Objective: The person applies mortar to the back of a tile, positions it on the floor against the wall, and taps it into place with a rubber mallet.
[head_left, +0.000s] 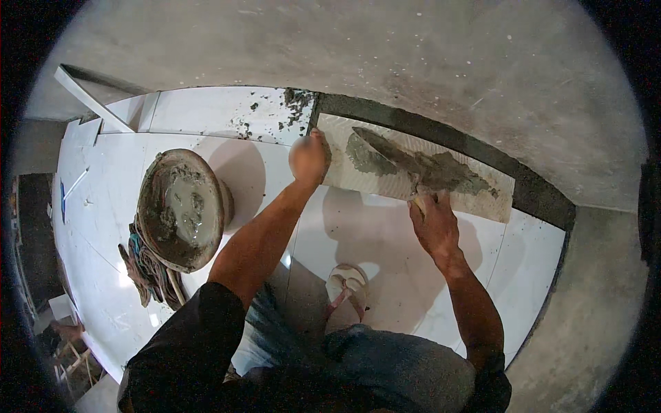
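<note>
A long cut tile (337,172) lies slanting near the wall, its pale ridged back facing up. Grey wet mortar (458,173) is spread along its middle. My left hand (309,160) grips the tile's left end, its fingers closed around the edge. My right hand (435,224) is wrapped around the handle of a trowel (385,150). The blade rests in the mortar and is smeared with it, so its outline is partly lost. Behind the tile runs a strip of dark mortar bed (413,122) along the wall.
To my left stands a round mortar-crusted bucket (219,237) with watery grey mix in it. Dirty rags (148,272) lie beside it. White floor tiles (110,199) surround me, with mortar crumbs (296,103) near the wall. A pale metal bar (93,100) leans at the far left.
</note>
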`<state>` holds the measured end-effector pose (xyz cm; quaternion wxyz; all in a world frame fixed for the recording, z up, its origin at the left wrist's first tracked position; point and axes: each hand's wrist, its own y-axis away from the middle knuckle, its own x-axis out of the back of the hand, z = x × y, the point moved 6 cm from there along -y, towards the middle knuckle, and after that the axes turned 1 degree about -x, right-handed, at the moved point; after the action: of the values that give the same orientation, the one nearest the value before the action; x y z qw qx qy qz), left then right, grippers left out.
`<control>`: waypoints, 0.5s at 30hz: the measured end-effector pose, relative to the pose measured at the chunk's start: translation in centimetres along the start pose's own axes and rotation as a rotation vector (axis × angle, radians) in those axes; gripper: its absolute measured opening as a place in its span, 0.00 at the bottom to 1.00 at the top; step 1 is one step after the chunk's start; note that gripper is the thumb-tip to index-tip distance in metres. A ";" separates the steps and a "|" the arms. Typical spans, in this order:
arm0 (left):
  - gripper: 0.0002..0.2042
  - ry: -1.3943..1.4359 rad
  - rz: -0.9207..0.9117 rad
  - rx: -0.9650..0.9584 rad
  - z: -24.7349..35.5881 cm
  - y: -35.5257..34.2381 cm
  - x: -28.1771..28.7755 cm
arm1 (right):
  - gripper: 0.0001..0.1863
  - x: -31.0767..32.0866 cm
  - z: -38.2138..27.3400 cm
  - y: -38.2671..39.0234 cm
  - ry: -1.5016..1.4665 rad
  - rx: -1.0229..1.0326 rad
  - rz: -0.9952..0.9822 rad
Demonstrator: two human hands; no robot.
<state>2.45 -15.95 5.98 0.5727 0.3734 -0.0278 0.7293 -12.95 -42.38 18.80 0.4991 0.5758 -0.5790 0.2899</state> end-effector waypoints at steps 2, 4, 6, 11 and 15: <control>0.33 -0.023 0.023 -0.009 0.9 0.9 1.0 | 0.22 -0.1 -0.2 -0.1 0.002 0.007 0.014; 0.32 -0.039 0.065 -0.033 2.2 1.9 1.7 | 0.22 -0.3 -0.1 -0.3 0.009 0.008 0.028; 0.32 -0.027 0.076 -0.030 2.2 2.1 2.1 | 0.22 -0.4 -0.4 -0.5 0.072 0.031 0.068; 0.30 -0.016 0.091 -0.073 3.6 3.2 2.7 | 0.24 0.1 -0.7 -0.8 0.167 0.108 0.187; 0.30 0.028 0.107 -0.069 3.9 3.6 3.1 | 0.25 0.5 -0.6 -1.1 0.219 0.138 0.223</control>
<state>1.16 -16.56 11.99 0.5456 0.3412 -0.0646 0.7627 -11.66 -42.17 19.19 0.4832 0.5060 -0.5603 0.4433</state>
